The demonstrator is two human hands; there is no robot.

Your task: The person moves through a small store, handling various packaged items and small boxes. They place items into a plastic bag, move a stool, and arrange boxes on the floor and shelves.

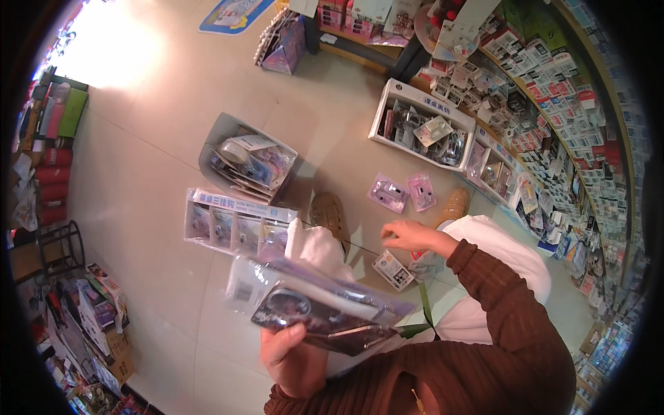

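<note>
My left hand grips a stack of clear plastic packages near my chest. The front package holds a dark item with a round ring; paler packages lie behind it. My right hand hangs above the floor in front of my knee, fingers bent; no object shows in it. Below it on the tiles lies a white box with printing. Two pink blister packs, one wider and one narrower, lie flat between my shoes.
A bin of packaged goods and a divided display box stand on the floor at left. A white carton of small packages stands ahead, against shelves of hanging goods along the right. More merchandise lines the left side.
</note>
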